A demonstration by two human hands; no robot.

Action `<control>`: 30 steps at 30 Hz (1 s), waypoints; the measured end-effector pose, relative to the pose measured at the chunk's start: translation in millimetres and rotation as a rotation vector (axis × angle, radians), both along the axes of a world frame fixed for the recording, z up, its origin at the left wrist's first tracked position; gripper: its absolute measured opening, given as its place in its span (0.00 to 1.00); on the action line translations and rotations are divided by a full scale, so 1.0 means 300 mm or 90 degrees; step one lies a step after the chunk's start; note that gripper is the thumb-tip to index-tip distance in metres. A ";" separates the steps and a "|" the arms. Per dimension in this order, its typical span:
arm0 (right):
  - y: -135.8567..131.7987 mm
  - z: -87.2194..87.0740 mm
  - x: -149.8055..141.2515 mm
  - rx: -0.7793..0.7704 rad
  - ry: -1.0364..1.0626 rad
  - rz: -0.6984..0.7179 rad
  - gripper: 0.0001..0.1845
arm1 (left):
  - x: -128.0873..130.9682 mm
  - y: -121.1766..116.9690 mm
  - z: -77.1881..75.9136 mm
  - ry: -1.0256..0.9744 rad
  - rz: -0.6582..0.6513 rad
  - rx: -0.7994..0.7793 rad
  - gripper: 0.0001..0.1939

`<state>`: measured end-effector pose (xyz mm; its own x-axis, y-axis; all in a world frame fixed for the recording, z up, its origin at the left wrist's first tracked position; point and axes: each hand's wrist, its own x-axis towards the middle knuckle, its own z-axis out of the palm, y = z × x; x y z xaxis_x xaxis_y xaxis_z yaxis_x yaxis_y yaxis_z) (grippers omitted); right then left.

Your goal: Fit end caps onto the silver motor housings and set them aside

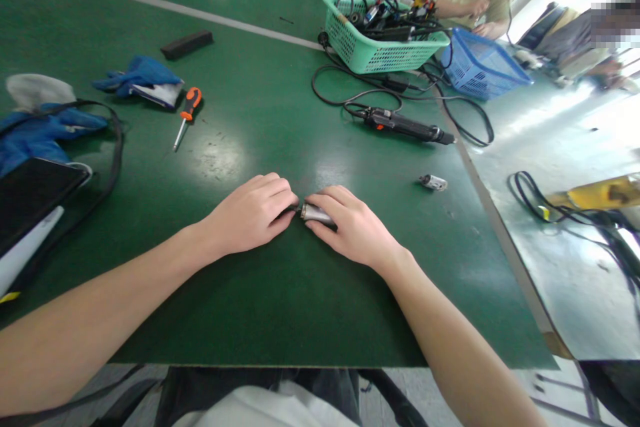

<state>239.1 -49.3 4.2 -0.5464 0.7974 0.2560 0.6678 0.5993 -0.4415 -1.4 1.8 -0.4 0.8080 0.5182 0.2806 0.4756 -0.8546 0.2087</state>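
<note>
Low over the green table, my right hand [357, 223] is closed around a silver metal cylinder [317, 215], whose open-looking left end points at my other hand. My left hand [253, 212] pinches a small dark piece [290, 210] close against that end; the fingers cover most of it, so its kind is hidden. A second small silver metal part [433, 182], perhaps a motor, lies to the right on the table. Beyond it rests a black electric screwdriver [407, 127] with its cord. An orange-handled screwdriver [189, 110] lies to the left, past my left hand.
A green basket [370, 53] of tools and cables and a blue basket [480, 67] stand at the far right, near a co-worker [465, 3]. Blue gloves [145, 77], a dark bar [187, 45] and a black phone-like device [37, 203] lie left. A yellow tool [600, 193] sits right.
</note>
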 end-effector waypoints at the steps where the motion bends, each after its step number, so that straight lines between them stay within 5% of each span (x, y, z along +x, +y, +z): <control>1: 0.000 0.002 0.001 -0.002 -0.002 0.002 0.15 | 0.000 0.001 0.000 0.001 0.002 0.003 0.11; 9: -0.016 0.051 -0.025 0.028 -0.162 0.023 0.18 | -0.005 0.011 -0.009 0.012 0.038 0.012 0.14; 14: -0.019 0.068 -0.008 0.045 -0.219 -0.100 0.15 | -0.006 0.011 -0.012 0.023 0.039 0.000 0.14; 18: 0.001 0.057 0.113 0.073 -0.239 -0.248 0.16 | -0.004 0.008 -0.008 0.013 0.035 -0.015 0.13; 23: 0.015 0.054 0.316 -0.012 -0.306 -0.432 0.17 | -0.006 0.007 -0.004 0.010 0.034 -0.021 0.13; 30: 0.002 0.047 0.458 -0.045 -0.289 -0.566 0.23 | -0.001 0.003 0.000 0.007 0.037 -0.016 0.12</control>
<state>376.4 -48.8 18.3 0.2215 0.9692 0.1078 0.9749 -0.2173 -0.0491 -1.6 2.8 -0.5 0.7797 0.5707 0.2579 0.5262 -0.8203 0.2242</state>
